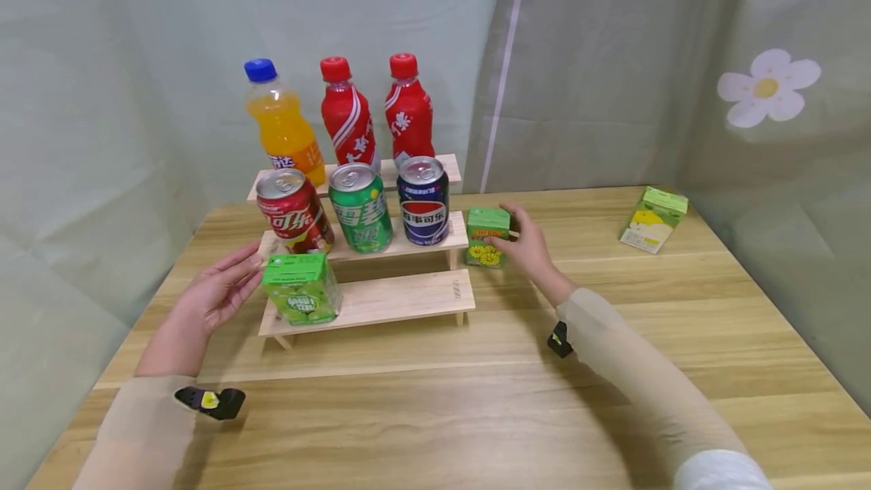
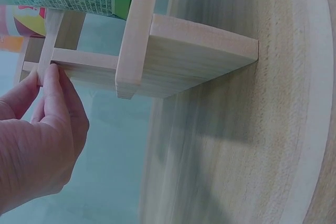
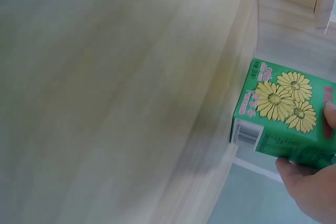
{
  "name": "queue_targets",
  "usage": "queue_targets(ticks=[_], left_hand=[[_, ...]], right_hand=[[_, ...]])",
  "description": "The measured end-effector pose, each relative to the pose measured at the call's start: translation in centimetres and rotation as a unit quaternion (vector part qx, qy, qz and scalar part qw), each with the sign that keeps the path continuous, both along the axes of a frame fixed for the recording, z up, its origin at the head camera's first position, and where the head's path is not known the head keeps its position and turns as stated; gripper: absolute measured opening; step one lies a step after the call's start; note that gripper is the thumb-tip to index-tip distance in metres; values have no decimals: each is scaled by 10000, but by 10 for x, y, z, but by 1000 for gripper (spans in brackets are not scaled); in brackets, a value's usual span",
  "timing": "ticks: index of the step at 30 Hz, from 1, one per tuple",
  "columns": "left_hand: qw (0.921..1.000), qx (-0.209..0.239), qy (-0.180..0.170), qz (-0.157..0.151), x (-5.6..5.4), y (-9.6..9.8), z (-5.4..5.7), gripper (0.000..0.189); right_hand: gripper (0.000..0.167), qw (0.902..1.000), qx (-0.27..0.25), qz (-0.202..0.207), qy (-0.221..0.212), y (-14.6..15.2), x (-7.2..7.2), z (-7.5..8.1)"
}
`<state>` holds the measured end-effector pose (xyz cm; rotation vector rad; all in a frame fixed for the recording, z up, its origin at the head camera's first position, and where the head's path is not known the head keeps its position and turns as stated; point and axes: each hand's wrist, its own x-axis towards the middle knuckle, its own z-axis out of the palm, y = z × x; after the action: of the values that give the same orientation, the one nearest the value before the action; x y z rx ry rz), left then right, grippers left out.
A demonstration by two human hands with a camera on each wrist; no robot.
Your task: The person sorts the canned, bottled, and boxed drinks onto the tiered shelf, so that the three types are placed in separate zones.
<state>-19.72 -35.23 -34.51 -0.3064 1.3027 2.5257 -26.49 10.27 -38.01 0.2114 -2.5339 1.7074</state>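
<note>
My right hand (image 1: 529,248) holds a green drink carton (image 1: 485,254) with yellow flowers, just right of a stepped wooden shelf (image 1: 408,298). In the right wrist view, the thumb lies on the flowered face of the upright carton and a fingertip is at its side. My left hand (image 1: 221,286) pinches the left end of the shelf's middle step between thumb and fingers, as the left wrist view shows. Close by, a light green drink carton (image 1: 302,297) stands at the left of the lowest step.
Red (image 1: 296,214), green (image 1: 361,214) and blue (image 1: 425,206) cans line the middle step. On the top step stand an orange soda bottle (image 1: 286,123) and two red-labelled bottles (image 1: 348,119). Another green carton (image 1: 653,221) stands on the table at the right. Curtains hang behind.
</note>
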Motion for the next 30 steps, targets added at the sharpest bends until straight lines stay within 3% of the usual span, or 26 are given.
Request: queue_targets(ticks=[9, 19, 30], left_hand=[[9999, -86, 123, -30, 4, -4, 1, 30], [9999, -29, 141, -53, 4, -5, 2, 30], [9999, 26, 93, -80, 2, 0, 2, 32]], right_hand=[[61, 9998, 76, 15, 170, 8, 6, 0], [58, 9991, 235, 101, 336, 21, 29, 3], [57, 9987, 355, -176, 332, 36, 52, 5]])
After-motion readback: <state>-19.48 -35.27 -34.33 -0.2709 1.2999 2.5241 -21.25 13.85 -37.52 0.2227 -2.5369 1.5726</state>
